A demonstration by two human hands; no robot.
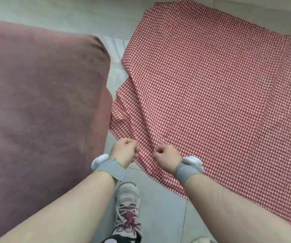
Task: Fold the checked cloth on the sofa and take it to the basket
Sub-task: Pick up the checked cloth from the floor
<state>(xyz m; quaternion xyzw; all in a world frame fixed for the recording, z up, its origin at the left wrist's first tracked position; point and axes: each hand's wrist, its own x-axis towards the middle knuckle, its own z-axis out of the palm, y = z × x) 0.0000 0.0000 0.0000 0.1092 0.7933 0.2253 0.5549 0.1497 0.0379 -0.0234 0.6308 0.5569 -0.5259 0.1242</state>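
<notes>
- the checked cloth (211, 95), red and white, is spread out wide and seems to lie on the tiled floor right of the sofa (41, 95)
- left hand (125, 151) and right hand (167, 156) both pinch its near edge, close together
- one sneaker (128, 207) below

Single head-worn wide-angle view, directed steeply downward from standing height — both forearms are seen close at the lower edge, the tiled floor (160, 213) and shoe (128, 207) directly beneath.
</notes>
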